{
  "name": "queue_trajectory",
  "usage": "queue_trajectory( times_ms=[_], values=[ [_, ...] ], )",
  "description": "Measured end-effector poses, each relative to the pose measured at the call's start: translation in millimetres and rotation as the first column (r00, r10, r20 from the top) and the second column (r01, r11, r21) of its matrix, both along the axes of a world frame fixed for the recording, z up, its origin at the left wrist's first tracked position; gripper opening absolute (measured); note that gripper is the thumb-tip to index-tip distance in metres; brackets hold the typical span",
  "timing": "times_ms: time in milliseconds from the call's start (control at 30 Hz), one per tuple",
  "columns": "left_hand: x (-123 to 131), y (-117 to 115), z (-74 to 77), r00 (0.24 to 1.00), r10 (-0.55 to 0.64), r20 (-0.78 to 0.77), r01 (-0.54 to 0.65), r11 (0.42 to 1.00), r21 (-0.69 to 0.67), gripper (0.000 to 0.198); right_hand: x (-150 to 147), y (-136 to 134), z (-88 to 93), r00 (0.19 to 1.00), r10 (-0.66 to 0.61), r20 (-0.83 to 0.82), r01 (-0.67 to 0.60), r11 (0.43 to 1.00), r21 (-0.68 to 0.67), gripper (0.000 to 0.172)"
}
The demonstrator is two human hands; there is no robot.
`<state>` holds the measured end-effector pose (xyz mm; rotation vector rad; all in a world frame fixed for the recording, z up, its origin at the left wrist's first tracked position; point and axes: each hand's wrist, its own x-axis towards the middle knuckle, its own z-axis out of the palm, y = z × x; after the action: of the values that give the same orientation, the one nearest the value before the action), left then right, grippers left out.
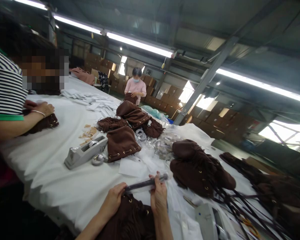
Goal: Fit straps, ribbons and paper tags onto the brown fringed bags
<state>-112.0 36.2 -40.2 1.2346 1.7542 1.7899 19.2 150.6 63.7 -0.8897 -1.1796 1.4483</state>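
Observation:
Between my two hands a dark, narrow strap (142, 184) is held out straight; its right end looks shiny and blurred. My left hand (116, 196) is closed in a pinch at the strap's left end. Closed around the strap near its other end is my right hand (158, 193). Right below them lies a brown drawstring bag (130, 220) with gold eyelets, partly covered by my forearms. A white paper sheet (132, 167) rests on the table just beyond my hands.
White cloth covers the table (52, 176). Nearby are a tape dispenser (86, 151), tape rolls (98, 159), brown bags (122, 143), another bag pile (197, 166) with long straps, and a second dispenser (210, 220). One person (5, 83) works at left, another (136, 87) beyond.

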Motion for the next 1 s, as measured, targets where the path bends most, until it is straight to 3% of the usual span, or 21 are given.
queue_trajectory(
  times_ms=[167,333,467,567,633,733,833,900,1000],
  values=[
    [0,4,-6.1,0.998,0.015,-0.057,-0.016,1.000,-0.019,0.029,22,7,15.6,0.987,-0.088,0.135,0.067,0.986,0.150,0.046],
    [-1,4,-7.4,0.998,0.029,-0.056,-0.032,0.998,-0.054,0.027,34,3,32.4,0.986,-0.038,0.162,-0.002,0.971,0.239,0.045],
    [-3,-2,2.0,0.997,0.065,-0.048,-0.069,0.995,-0.072,0.028,37,-8,47.9,0.988,0.009,0.157,-0.046,0.972,0.232,0.048],
    [-13,-8,21.3,0.995,-0.050,-0.086,0.035,0.986,-0.163,0.027,38,-15,57.3,0.987,0.028,0.155,-0.063,0.973,0.223,0.052],
    [-19,-11,43.8,0.996,-0.035,-0.088,0.018,0.982,-0.187,0.027,37,-21,62.2,0.986,0.047,0.161,-0.083,0.972,0.221,0.052],
    [-16,-13,88.1,0.998,-0.040,-0.049,0.037,0.998,-0.053,0.040,30,-30,67.0,0.980,0.101,0.172,-0.137,0.967,0.216,0.052],
    [1,-9,125.3,0.948,-0.314,-0.050,0.316,0.948,0.042,0.038,23,-35,68.1,0.970,0.155,0.187,-0.192,0.961,0.201,0.053],
    [13,-4,136.9,0.885,-0.461,-0.064,0.462,0.887,-0.004,0.036,24,-33,68.6,0.967,0.159,0.199,-0.196,0.964,0.178,0.052],
    [20,1,138.9,0.901,-0.420,-0.106,0.417,0.908,-0.052,0.040,39,-24,73.1,0.967,0.071,0.244,-0.114,0.979,0.169,0.054]
  ],
)
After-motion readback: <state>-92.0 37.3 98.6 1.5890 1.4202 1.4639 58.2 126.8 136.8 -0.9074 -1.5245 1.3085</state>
